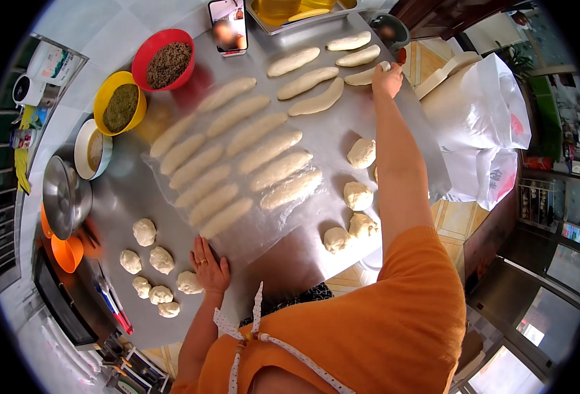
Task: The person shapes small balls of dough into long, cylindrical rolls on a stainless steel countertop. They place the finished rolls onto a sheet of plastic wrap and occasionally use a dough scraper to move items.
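Observation:
At the far right of the metal table, my right hand (387, 81) is closed round the right end of a pale dough log (359, 78). Its fingertips are partly hidden. Several other uncovered dough logs (308, 83) lie to the left of it. My left hand (211, 268) rests flat near the table's front edge, fingers stretched out and holding nothing. Just beyond its fingertips, rows of dough logs (270, 152) lie under a clear plastic sheet (273, 226). A round dough ball (189, 282) sits beside the left hand, with several more dough balls (162, 260) further left.
More dough balls (358, 196) lie below my right forearm. Along the back left stand a red bowl (146, 49) of brown crumbly filling, a yellow bowl (139, 111) of greenish filling, a white bowl (83, 157) and a metal bowl (58, 190). A phone (228, 26) stands at the back. White sacks (480, 111) are at right.

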Demonstrator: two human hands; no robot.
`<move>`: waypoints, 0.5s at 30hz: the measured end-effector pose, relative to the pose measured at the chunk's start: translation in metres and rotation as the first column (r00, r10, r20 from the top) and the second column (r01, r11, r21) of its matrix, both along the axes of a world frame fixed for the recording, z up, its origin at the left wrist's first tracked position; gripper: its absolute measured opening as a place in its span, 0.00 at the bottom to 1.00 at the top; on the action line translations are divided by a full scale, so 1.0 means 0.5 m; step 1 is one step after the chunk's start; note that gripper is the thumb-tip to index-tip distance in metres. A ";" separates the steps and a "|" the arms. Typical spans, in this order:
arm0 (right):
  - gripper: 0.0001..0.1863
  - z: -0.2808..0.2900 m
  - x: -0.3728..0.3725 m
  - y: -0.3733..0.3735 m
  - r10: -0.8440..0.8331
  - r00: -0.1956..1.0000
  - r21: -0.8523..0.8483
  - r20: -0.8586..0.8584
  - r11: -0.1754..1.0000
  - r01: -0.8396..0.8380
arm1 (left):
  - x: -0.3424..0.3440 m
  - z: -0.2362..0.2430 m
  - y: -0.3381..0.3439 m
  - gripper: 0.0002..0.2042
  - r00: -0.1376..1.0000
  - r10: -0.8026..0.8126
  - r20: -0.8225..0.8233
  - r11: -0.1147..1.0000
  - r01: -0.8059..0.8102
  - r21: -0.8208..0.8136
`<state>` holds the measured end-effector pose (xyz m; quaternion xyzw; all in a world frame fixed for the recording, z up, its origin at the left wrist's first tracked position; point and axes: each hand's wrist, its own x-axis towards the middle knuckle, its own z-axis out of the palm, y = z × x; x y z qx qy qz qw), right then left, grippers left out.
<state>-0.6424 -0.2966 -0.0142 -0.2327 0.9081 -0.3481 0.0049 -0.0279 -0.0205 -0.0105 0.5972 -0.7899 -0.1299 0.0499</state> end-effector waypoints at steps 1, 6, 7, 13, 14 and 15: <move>0.30 -0.007 0.005 0.002 -0.011 0.998 0.068 0.061 0.998 0.007 | 0.003 -0.003 -0.001 0.36 1.000 -0.005 -0.002 1.000 0.005 -0.008; 0.29 0.046 0.087 0.031 0.039 0.999 0.069 -0.023 0.997 -0.038 | 0.005 0.000 0.004 0.35 1.000 -0.005 0.017 1.000 0.006 -0.019; 0.30 0.064 0.118 0.041 0.125 0.992 0.087 -0.029 0.989 -0.122 | 0.012 -0.005 0.007 0.35 1.000 -0.006 0.025 1.000 0.007 -0.026; 0.24 0.057 0.224 0.044 0.268 0.897 0.047 0.352 0.952 -0.303 | 0.000 0.006 -0.003 0.36 0.999 -0.010 0.035 1.000 0.010 -0.003; 0.23 0.068 0.238 0.053 0.218 0.854 -0.064 0.472 0.975 -0.213 | -0.001 0.007 0.002 0.36 0.999 -0.001 0.041 1.000 0.001 0.000; 0.23 0.078 0.248 0.058 0.180 0.789 -0.160 0.588 0.982 -0.105 | -0.002 0.006 0.003 0.36 0.999 0.003 0.035 1.000 -0.003 -0.009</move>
